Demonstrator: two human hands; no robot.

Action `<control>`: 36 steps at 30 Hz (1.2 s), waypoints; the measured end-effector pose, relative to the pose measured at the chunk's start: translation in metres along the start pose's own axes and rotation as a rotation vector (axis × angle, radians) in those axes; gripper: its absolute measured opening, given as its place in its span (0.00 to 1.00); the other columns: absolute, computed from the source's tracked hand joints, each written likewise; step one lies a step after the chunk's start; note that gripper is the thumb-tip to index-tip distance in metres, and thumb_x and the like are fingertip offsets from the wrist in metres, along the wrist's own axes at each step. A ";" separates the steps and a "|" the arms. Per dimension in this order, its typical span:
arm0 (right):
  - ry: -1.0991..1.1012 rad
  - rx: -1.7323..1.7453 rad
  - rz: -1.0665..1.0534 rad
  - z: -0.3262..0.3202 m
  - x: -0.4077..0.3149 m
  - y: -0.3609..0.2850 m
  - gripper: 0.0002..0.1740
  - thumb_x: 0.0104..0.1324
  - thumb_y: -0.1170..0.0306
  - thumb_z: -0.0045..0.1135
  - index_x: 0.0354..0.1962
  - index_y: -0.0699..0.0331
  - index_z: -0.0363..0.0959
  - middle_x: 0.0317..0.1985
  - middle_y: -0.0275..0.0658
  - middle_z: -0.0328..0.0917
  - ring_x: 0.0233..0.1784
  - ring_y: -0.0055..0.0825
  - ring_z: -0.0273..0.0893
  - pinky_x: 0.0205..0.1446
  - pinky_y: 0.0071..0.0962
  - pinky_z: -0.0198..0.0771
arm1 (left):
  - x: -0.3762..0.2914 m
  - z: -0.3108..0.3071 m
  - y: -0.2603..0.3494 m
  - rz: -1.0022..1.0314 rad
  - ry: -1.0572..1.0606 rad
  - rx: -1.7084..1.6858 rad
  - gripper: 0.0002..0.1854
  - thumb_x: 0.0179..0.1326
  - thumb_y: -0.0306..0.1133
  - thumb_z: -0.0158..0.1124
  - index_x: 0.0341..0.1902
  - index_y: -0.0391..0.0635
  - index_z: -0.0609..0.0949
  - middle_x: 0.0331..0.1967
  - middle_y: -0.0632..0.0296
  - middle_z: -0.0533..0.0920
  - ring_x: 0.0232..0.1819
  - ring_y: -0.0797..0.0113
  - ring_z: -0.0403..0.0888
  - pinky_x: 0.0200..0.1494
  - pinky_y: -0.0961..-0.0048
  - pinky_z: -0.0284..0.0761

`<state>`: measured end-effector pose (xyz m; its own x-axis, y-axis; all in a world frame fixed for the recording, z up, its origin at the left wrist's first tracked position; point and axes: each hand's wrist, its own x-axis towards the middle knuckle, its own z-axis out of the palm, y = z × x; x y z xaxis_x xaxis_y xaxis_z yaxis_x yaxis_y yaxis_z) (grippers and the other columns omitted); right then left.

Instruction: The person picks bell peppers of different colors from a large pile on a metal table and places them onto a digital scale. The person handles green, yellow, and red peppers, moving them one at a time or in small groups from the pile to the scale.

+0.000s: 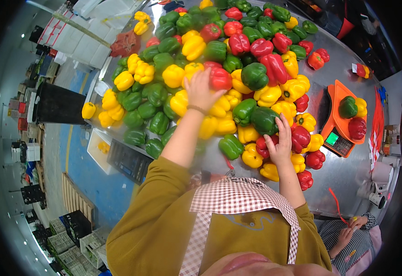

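A large heap of green, yellow and red bell peppers covers a metal table (328,179). My left hand (201,89) reaches into the heap with fingers spread, its fingertips by a red bell pepper (220,78) and over yellow ones. Whether it grips any is not clear. My right hand (279,141) lies at the near side of the heap, fingers apart, touching a dark green bell pepper (264,120) and over a red bell pepper (263,146). To the right, an orange digital scale (337,114) bears a green, a yellow and a red bell pepper in its tray.
A co-worker's hands (351,229) hold a red strip at the lower right. Red strips (377,127) lie along the table's right edge, near a white mug (376,199). A black bin (59,103) and a white foam box (95,151) stand left of the table.
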<state>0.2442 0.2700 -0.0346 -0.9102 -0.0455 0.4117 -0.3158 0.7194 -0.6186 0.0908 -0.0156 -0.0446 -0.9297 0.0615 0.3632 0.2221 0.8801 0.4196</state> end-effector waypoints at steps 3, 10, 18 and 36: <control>0.008 0.002 -0.002 0.000 0.000 -0.001 0.38 0.57 0.70 0.67 0.65 0.63 0.64 0.69 0.53 0.62 0.69 0.53 0.65 0.71 0.44 0.62 | 0.000 0.000 0.000 -0.003 -0.001 -0.004 0.50 0.43 0.58 0.77 0.70 0.51 0.70 0.65 0.52 0.74 0.72 0.53 0.64 0.75 0.37 0.41; 0.004 0.005 -0.001 0.000 -0.001 -0.001 0.38 0.57 0.71 0.67 0.65 0.63 0.64 0.69 0.53 0.62 0.69 0.53 0.65 0.71 0.44 0.62 | 0.002 0.000 0.000 0.022 0.033 0.040 0.49 0.42 0.56 0.78 0.69 0.51 0.70 0.61 0.58 0.76 0.69 0.56 0.66 0.71 0.34 0.47; 0.028 0.020 -0.005 0.002 -0.003 0.000 0.40 0.56 0.71 0.68 0.66 0.60 0.63 0.70 0.51 0.62 0.70 0.52 0.63 0.72 0.44 0.62 | 0.002 -0.001 0.003 -0.053 -0.035 0.040 0.51 0.42 0.61 0.77 0.70 0.53 0.70 0.65 0.56 0.74 0.71 0.57 0.65 0.74 0.38 0.43; 0.128 -0.050 0.159 0.011 -0.017 -0.007 0.35 0.58 0.70 0.67 0.63 0.65 0.66 0.65 0.53 0.69 0.68 0.50 0.69 0.71 0.39 0.64 | 0.082 -0.035 -0.091 0.235 0.040 -0.174 0.40 0.53 0.46 0.75 0.65 0.37 0.71 0.62 0.44 0.75 0.65 0.46 0.72 0.67 0.57 0.68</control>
<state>0.2590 0.2582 -0.0442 -0.9050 0.1570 0.3954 -0.1547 0.7444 -0.6496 0.0041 -0.1074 -0.0240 -0.8350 0.2326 0.4986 0.4805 0.7498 0.4549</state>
